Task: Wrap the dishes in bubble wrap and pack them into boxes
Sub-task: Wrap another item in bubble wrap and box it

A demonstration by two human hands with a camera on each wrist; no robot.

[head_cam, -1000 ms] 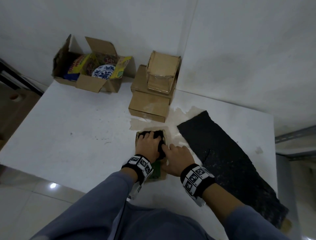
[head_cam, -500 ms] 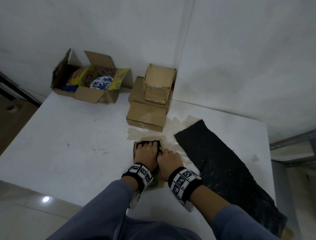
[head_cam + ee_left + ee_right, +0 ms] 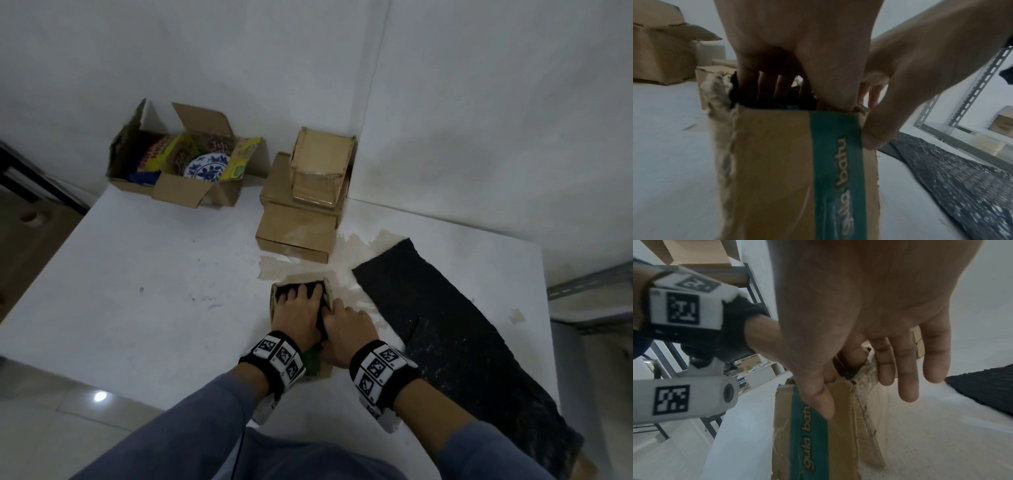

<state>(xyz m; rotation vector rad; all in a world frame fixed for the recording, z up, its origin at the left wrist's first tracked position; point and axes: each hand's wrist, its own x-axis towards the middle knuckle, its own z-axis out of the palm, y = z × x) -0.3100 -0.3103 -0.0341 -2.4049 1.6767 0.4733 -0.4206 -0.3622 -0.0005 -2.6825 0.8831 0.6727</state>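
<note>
Two hands work at a small box (image 3: 274, 301) in the lower centre of the head view, on a white table (image 3: 154, 291). A green band on its near wall reads "gula bat", the rest cut off. The left hand (image 3: 298, 315) reaches down inside, fingers (image 3: 766, 87) straight and slightly spread, pressing a black wrapped bundle (image 3: 284, 291) that fills the box under them. The right hand (image 3: 346, 329) grips the right wall: thumb (image 3: 818, 400) on the green band, index finger tucked inside, other fingers loosely extended outside. A black wrap sheet (image 3: 462, 342) lies at right. At upper left, an open box (image 3: 178, 192) holds a blue-and-white plate (image 3: 205, 166); its packet lettering is too blurred to read.
</note>
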